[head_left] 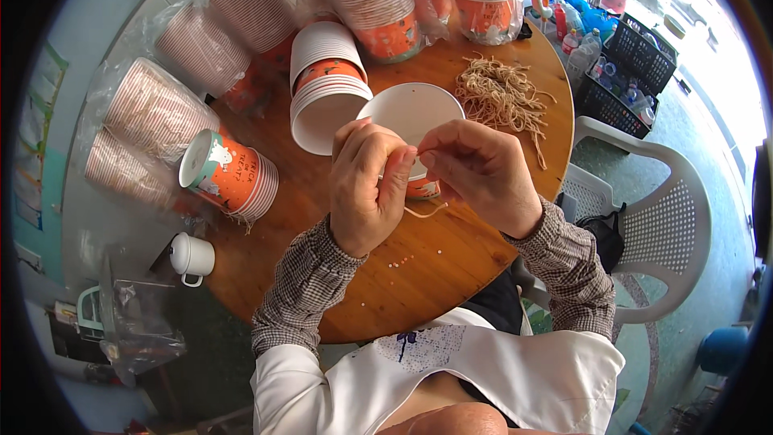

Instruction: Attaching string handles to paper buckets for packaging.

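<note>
My left hand (364, 185) and my right hand (485, 176) come together over the table, thumbs and fingertips pinched on a thin beige cord (427, 211). One cord end dangles below my left hand. Just behind the hands stands an orange paper bucket (412, 101), its white inside facing up; my hands cover part of its rim and wall. Whether the cord passes through the bucket is hidden. A tangled heap of beige cords (505, 93) lies to the right. A nested stack of white-lined paper buckets (328, 89) lies on its side beyond my left hand.
Plastic-wrapped stacks of paper buckets (241, 4) crowd the table's far and left sides. Another short stack (233, 177) lies at left, near a white enamel mug (192, 256). Small pale dots (403, 261) lie on the wooden table (386, 306). A white plastic chair (664, 229) stands right.
</note>
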A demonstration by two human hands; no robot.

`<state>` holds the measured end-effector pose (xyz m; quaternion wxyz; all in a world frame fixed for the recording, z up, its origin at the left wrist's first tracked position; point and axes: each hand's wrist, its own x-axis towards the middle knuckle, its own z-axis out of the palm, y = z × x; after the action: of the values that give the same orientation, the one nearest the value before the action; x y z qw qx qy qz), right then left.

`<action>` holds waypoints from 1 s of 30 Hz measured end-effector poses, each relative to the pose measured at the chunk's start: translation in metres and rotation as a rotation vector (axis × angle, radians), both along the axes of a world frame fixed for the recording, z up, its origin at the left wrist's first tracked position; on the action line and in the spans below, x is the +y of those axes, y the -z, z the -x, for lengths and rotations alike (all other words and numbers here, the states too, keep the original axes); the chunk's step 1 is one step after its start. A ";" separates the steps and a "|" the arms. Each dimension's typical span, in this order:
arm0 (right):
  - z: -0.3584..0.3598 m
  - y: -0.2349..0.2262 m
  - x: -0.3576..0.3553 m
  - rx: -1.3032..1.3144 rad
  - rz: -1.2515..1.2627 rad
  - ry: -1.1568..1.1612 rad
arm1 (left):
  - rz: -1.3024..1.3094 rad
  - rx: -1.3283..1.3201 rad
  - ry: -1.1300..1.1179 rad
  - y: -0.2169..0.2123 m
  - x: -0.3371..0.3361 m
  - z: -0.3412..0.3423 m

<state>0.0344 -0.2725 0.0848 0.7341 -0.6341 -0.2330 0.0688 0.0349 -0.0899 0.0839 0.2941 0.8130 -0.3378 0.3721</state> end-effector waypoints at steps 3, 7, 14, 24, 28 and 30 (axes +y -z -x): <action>-0.005 0.010 -0.001 -0.054 -0.060 0.015 | -0.027 -0.008 0.002 0.001 0.000 -0.001; -0.011 0.014 -0.004 -0.169 -0.041 0.042 | -0.021 -0.017 0.011 0.005 0.000 -0.002; -0.033 0.001 -0.017 -0.094 -0.083 -0.094 | 0.072 -0.041 0.005 0.014 -0.009 0.007; -0.038 -0.028 -0.035 -0.334 -0.362 0.315 | -0.490 -0.020 -0.324 0.057 -0.058 -0.013; -0.048 -0.024 -0.054 -0.347 -0.449 0.274 | -0.683 0.062 -0.372 0.056 -0.037 -0.008; -0.057 -0.021 -0.059 -0.279 -0.546 0.188 | -0.578 0.111 -0.221 0.049 -0.017 -0.001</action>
<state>0.0912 -0.3315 0.1056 0.8414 -0.4356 -0.2813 -0.1521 0.0359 -0.1070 0.0344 0.0266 0.9138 -0.3228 0.2452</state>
